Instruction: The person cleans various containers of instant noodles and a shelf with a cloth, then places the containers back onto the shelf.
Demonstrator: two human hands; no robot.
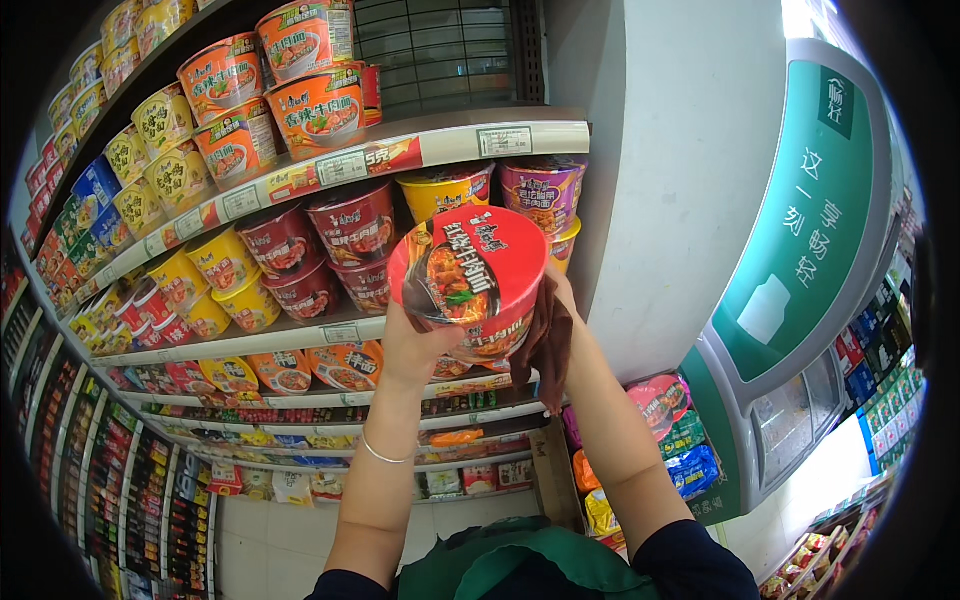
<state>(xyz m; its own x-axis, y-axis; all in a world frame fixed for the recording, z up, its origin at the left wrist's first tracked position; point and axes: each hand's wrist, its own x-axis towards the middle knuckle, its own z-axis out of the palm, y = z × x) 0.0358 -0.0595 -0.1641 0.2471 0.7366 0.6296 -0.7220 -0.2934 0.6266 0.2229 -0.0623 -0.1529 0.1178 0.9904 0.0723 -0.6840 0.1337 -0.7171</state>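
Observation:
A red instant noodle tub (499, 266) is held up before me, its lid tilted towards my eyes. My left hand (420, 341) grips its near left side, the thumb across the front wall. My right hand (561, 291) is at the tub's right side with a brown cloth (546, 341) in its grasp. The cloth hangs down between the tub and my wrist. Most fingers of both hands are hidden behind the tub and cloth. Just behind stand a yellow noodle tub (442, 187) and a purple noodle tub (541, 191) on a shelf.
Stacked dark red tubs (351, 221) share that shelf, and orange tubs (319, 109) stand above. A pale pillar (667, 165) closes the shelving's right end, beside a green-fronted freezer (795, 210). Bagged noodles (690, 469) fill a low box by my right arm.

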